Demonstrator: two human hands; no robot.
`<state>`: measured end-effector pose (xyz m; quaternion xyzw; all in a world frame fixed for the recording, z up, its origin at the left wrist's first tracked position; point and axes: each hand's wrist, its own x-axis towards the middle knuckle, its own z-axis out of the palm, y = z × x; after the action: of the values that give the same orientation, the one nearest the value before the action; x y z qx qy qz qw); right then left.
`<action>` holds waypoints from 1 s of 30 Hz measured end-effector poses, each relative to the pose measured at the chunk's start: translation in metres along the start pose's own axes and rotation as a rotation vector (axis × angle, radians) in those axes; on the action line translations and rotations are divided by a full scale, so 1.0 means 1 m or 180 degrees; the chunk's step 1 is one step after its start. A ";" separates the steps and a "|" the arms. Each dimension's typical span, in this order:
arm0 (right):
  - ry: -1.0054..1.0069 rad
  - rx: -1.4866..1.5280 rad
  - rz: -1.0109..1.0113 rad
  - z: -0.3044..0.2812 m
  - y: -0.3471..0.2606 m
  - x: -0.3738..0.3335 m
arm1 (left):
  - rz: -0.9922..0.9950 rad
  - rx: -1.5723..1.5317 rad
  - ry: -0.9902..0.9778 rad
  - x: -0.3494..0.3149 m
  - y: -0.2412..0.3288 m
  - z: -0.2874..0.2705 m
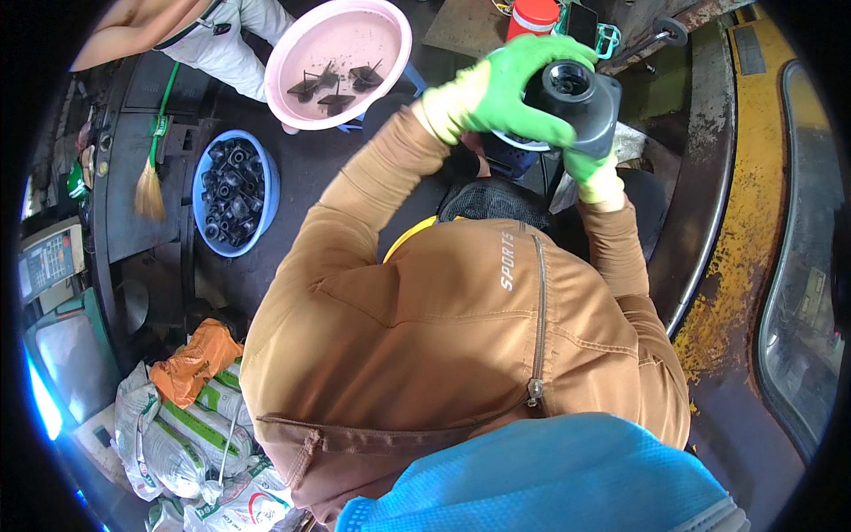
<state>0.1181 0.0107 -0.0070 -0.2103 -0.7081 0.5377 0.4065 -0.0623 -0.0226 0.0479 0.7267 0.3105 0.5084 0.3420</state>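
A black plastic part (587, 113) with a square flange and a round, threaded-looking neck is held up at the upper right. My left hand (519, 93), in a green glove, curls its fingers and thumb around the neck side of it. Against the part's near side, my right hand (592, 173), gloved in green too, grips it; most of those fingers are hidden behind the part. Below and behind the hands, a blue-rimmed basin (519, 143) shows only in part.
A pink basin (282, 53) holds several black pieces with thin stems. Left of me a blue basin (273, 199) is full of small black parts. A red-lidded container (534, 12) stands beyond my hands. A yellow rusty machine (740, 204) flanks my right; filled sacks (191, 443) lie lower left. Another person (244, 40) is at upper left.
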 end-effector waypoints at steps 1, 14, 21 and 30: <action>0.0097 -0.0750 -0.0409 0.005 0.000 0.002 | -0.0550 -0.0349 0.0323 -0.004 -0.001 0.015; 0.0216 -0.1010 -0.0343 0.020 -0.004 -0.011 | 0.0351 0.0851 0.2009 -0.009 0.014 0.042; -0.0588 -0.0946 -0.0086 0.007 -0.018 -0.008 | 0.0021 0.0305 0.1236 -0.024 0.003 0.024; -0.0795 0.0784 0.1565 0.004 -0.021 -0.007 | -0.0364 -0.0230 0.0046 -0.024 0.007 0.000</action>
<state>0.1220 -0.0038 0.0094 -0.2568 -0.6099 0.7235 0.1964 -0.0689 -0.0459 0.0413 0.6913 0.3355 0.5041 0.3942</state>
